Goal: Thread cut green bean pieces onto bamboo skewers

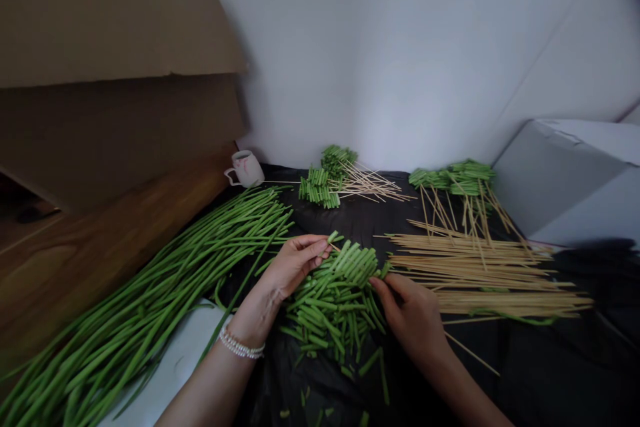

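Note:
My left hand is closed, its thumb and finger pinching a short piece of garlic scape at the tip of a bamboo skewer. My right hand closes round the skewer, whose far end sticks out past the wrist at lower right. Between the hands lies a row of cut green pieces, side by side. My right fingers hide where the skewer passes. Below sits a loose heap of cut pieces on black sheeting.
Long green stems spread along the left, partly over a white surface. Bare skewers lie at right. Filled skewers form piles at back centre and back right. A mug, cardboard box and white box stand around.

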